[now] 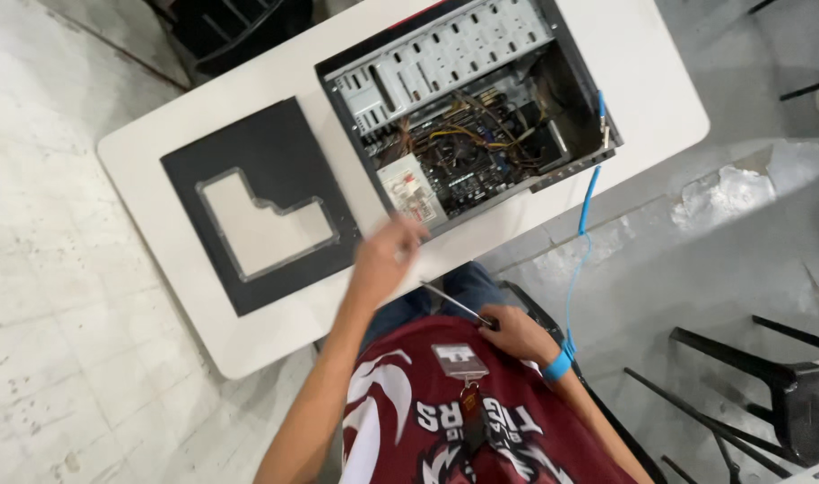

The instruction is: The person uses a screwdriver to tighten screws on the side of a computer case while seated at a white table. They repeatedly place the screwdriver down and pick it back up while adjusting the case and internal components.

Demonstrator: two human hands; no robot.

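My left hand (384,255), blurred, fingers' state indeterminate, hovered at the open black metal computer case's (468,108) seven o'clock corner on the white bench (633,63). My right hand (515,333) gripped a slim metal screwdriver (454,303).

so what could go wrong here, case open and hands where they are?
1. The screwdriver in the right hand points toward the left hand; a slip might jab it.
2. The blue grounding cord hangs off the table edge; it may snag.
3. The open computer case leaves wiring exposed.
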